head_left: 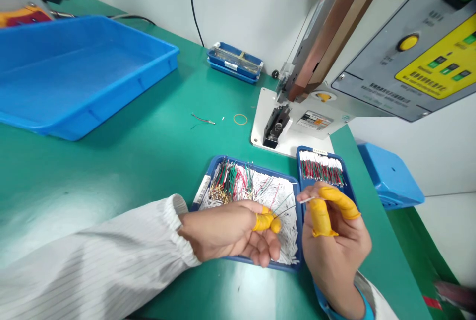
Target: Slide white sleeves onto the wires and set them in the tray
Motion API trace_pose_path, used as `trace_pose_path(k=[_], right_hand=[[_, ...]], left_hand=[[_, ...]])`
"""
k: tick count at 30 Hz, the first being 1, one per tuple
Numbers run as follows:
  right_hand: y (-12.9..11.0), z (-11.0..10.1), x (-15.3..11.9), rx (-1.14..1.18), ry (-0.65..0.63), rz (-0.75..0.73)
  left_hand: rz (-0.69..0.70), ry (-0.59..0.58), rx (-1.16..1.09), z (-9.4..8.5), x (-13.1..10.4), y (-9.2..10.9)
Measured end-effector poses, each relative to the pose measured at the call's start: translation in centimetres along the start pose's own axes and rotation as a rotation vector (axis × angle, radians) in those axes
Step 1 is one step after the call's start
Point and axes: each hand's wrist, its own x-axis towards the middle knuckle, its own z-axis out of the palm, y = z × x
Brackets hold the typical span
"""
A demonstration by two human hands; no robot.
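"So, how do you do this bit well?"

"I think the thin wires (284, 211) and the thin white piece (308, 200) should line up nice and straight. Pinch the wires near their ends so they don't flop. Don't squash the white piece, because it might bend. Go slow, too, or the wires could spread apart."

"Where are the wires now?"

"Between the two hands, above the blue tray (203, 188) with lots of white strips (290, 248). Their tips point at the white piece. I can't tell if they touch it."

"What about each grip?"

"The left hand (240, 230) has its thumb and a finger pinched tight on the wires. Its other fingers curl loosely. The right hand (336, 245) pinches the white piece with its fingertips, with no big gap. Both hands wear yellow finger covers (322, 218)."

"Could anything snag?"

"Maybe, if the wires dip into the strips."
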Motion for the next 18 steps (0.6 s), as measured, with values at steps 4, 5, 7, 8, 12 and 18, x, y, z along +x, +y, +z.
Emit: trace_pose_path(k=[4, 5, 7, 8, 12, 18], right_hand=[[-0.16, -0.04, -0.01, -0.017, -0.005, 0.018], [-0.16, -0.04, -0.02, -0.016, -0.004, 0.025], [-0.14, -0.06, -0.03, 0.007, -0.006, 0.037], [-0.10, -0.06, -0.03, 0.022, -0.012, 0.038], [0.01, -0.10, 0.01, 0.043, -0.025, 0.029], [-0.13, -0.19, 0.02, 0.028, -0.033, 0.035]], left_hand=[[-0.008, 0.019, 0.007, 0.34, -0.19, 0.11], [-0.010, 0.021, 0.007, 0.39, -0.24, 0.14], [-0.009, 0.022, 0.009, 0.44, -0.29, 0.19], [-0.008, 0.021, 0.010, 0.44, -0.30, 0.20], [-0.013, 0.018, 0.000, 0.42, -0.22, 0.19], [0.004, 0.005, 0.009, 0.23, -0.08, 0.08]])
